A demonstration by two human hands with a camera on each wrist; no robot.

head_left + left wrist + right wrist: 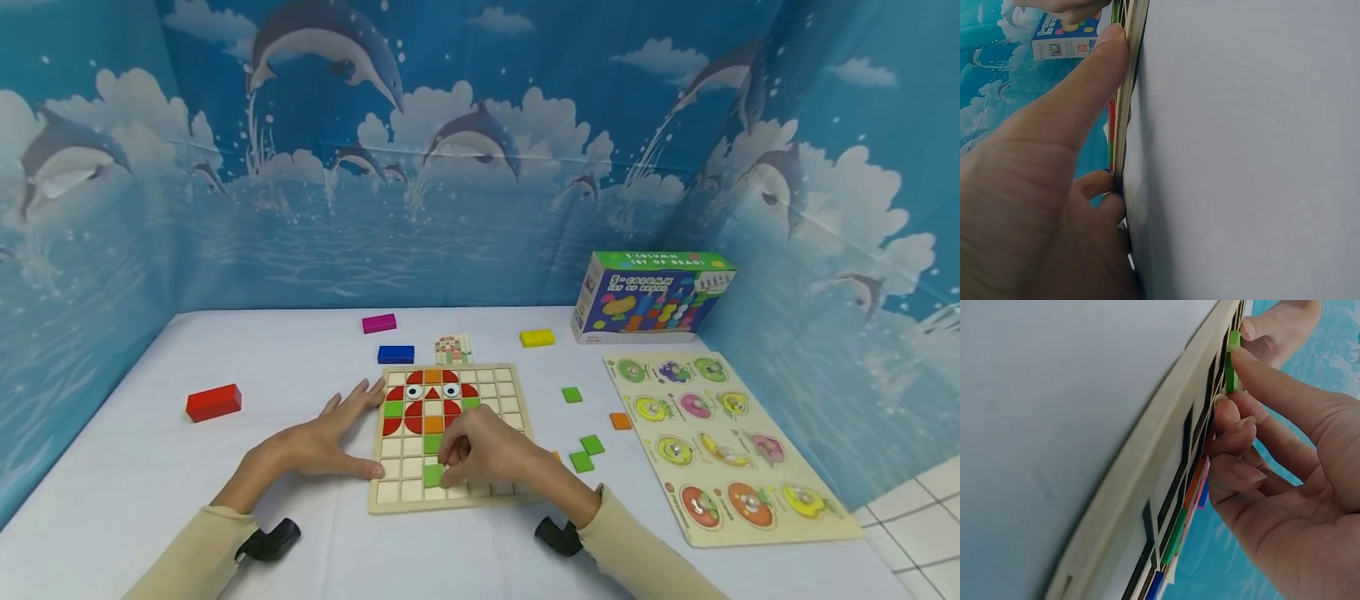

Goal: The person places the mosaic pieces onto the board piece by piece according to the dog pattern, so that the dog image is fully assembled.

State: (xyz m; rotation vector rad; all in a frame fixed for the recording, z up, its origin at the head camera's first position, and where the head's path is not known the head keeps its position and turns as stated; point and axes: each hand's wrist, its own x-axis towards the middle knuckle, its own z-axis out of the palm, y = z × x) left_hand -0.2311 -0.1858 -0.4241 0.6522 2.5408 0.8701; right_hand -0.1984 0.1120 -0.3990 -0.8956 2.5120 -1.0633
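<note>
A wooden grid board [392, 497] lies on the white table, partly filled with red, green, orange and eyed tiles in its upper left part. My left hand [330, 437] rests along the board's left edge, fingers spread, and its thumb [1094, 69] touches the rim. Over the lower middle of the board, my right hand [487, 450] pinches a green square tile [1233, 361] between thumb and finger. In the head view that tile sits low in the grid, below another green tile [432, 443]. The right hand hides several cells.
Loose green tiles [581, 461] and an orange tile [620, 421] lie right of the board. Beyond them are a fruit puzzle board [720, 475] and a bead-set box [652, 300]. A picture card [453, 348], a blue block [396, 355] and a red block [214, 403] lie around.
</note>
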